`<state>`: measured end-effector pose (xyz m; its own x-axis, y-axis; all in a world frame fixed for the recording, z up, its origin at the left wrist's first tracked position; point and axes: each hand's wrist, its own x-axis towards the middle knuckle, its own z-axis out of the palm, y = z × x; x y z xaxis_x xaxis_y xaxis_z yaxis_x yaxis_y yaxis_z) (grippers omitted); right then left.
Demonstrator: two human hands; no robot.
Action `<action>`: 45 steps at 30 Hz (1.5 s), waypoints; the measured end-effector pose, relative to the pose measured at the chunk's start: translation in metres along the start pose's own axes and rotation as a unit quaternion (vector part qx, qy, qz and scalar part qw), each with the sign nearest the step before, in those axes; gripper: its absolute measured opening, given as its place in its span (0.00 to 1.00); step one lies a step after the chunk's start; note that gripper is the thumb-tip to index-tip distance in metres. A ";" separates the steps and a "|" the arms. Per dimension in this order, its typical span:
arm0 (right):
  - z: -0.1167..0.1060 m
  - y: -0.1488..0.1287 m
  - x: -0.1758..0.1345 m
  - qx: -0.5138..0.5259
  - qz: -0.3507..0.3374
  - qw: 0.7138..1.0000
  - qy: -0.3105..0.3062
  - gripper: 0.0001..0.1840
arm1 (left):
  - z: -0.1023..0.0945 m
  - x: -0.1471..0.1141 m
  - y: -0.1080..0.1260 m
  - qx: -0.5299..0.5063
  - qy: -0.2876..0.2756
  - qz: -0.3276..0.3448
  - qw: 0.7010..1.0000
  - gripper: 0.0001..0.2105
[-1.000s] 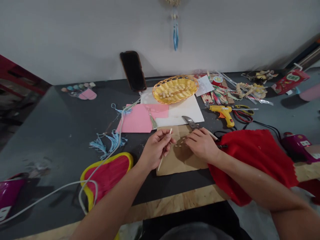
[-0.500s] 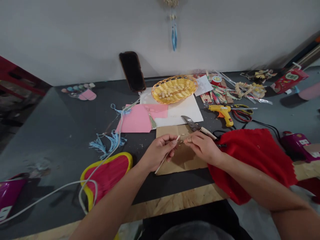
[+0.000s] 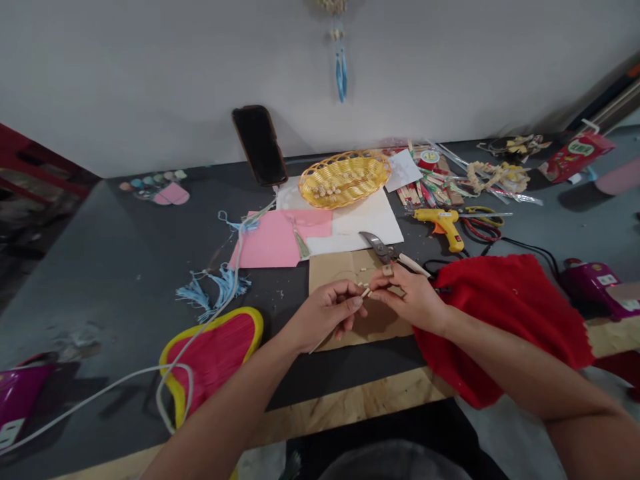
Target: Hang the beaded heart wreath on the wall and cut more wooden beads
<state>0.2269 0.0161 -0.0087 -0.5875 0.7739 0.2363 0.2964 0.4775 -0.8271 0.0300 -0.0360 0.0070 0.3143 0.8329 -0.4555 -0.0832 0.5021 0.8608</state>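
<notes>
Over a brown cardboard sheet (image 3: 327, 267), my two hands meet at their fingertips. My left hand (image 3: 334, 310) is closed on a thin pale wooden stick (image 3: 366, 293), whose lower end slants out below the palm. The thumb and fingers of my right hand (image 3: 407, 297) are pinched at the stick's upper tip. A small tan square piece sits against the right index finger; I cannot tell what it is. Just beyond the right hand lie pruning shears (image 3: 383, 248) with open blades. Tiny pale wood bits lie on the cardboard near the fingertips.
Behind are a yellow woven basket (image 3: 345, 180), pink paper (image 3: 267, 243) and a leaning phone (image 3: 259, 143). A yellow glue gun (image 3: 443, 225) and red cloth (image 3: 500, 320) lie right. Blue tassels (image 3: 213, 290), a white cable (image 3: 239, 260) and a pink, yellow-edged piece (image 3: 215, 353) lie left.
My right hand has come closer to the left, its fingertips now at the stick's tip. The stick's tip has dropped slightly and moved right. The view has shifted a little.
</notes>
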 end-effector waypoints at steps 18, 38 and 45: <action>0.002 0.008 -0.002 -0.052 -0.088 0.995 0.001 0.02 | 0.005 -0.002 0.003 0.080 0.017 0.037 0.996 0.13; 0.004 -0.003 -0.004 -0.053 -0.099 0.993 0.035 0.03 | 0.010 -0.006 0.008 0.152 0.059 0.044 0.986 0.09; 0.002 0.009 -0.003 -0.144 -0.140 0.980 0.014 0.05 | 0.004 -0.006 0.009 0.120 0.079 0.035 0.989 0.12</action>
<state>0.2298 0.0176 -0.0178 -0.6571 0.6049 0.4497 0.3293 0.7671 -0.5506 0.0313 -0.0377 0.0184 0.1623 0.8995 -0.4058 0.1330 0.3875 0.9122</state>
